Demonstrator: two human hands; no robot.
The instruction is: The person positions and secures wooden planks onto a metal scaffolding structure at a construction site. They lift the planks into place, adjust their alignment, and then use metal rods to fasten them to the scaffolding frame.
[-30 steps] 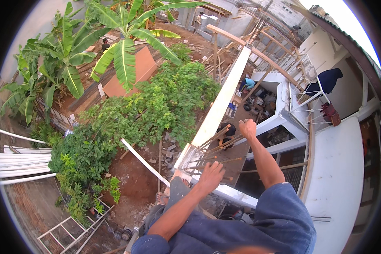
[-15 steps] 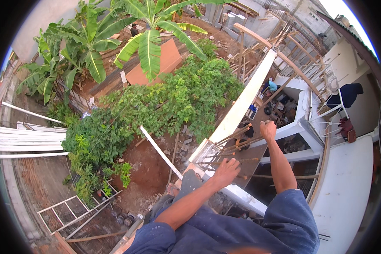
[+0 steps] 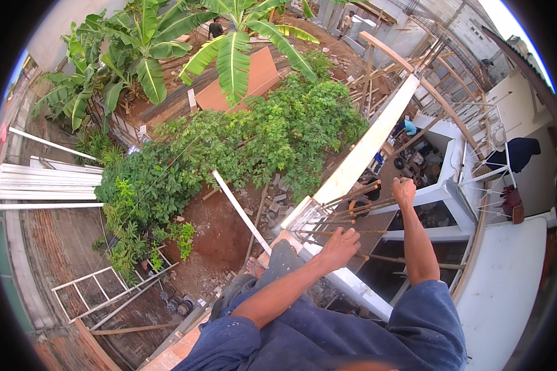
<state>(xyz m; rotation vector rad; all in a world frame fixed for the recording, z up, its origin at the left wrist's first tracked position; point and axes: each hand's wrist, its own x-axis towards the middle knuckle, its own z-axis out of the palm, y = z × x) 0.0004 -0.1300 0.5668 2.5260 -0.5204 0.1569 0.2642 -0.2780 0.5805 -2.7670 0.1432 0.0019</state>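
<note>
Several rusty reinforcing bars (image 3: 372,232) stick out to the right from the whitish end of a beam (image 3: 298,215). My left hand (image 3: 339,248) is just beside the lower bars, its fingers curled and closed; whatever they may hold is too small to make out. Farther right and a little higher, my right hand (image 3: 405,193) makes a closed fist past the bars' tips. Its palm side is hidden, so I cannot make out anything in it. A long pale board (image 3: 374,142) runs from the beam end toward the far right.
I am high above the ground, one bare foot (image 3: 254,267) on a narrow ledge. A white pole (image 3: 241,210) leans up near my knee. Leafy bushes (image 3: 278,123) and banana plants (image 3: 148,68) grow left. Below right is a cluttered room (image 3: 418,157); a white slab (image 3: 504,278) lies right.
The whole view has shifted slightly, so the surroundings sit a little farther right. Both hands stay closed in nearly the same pose by the bars.
</note>
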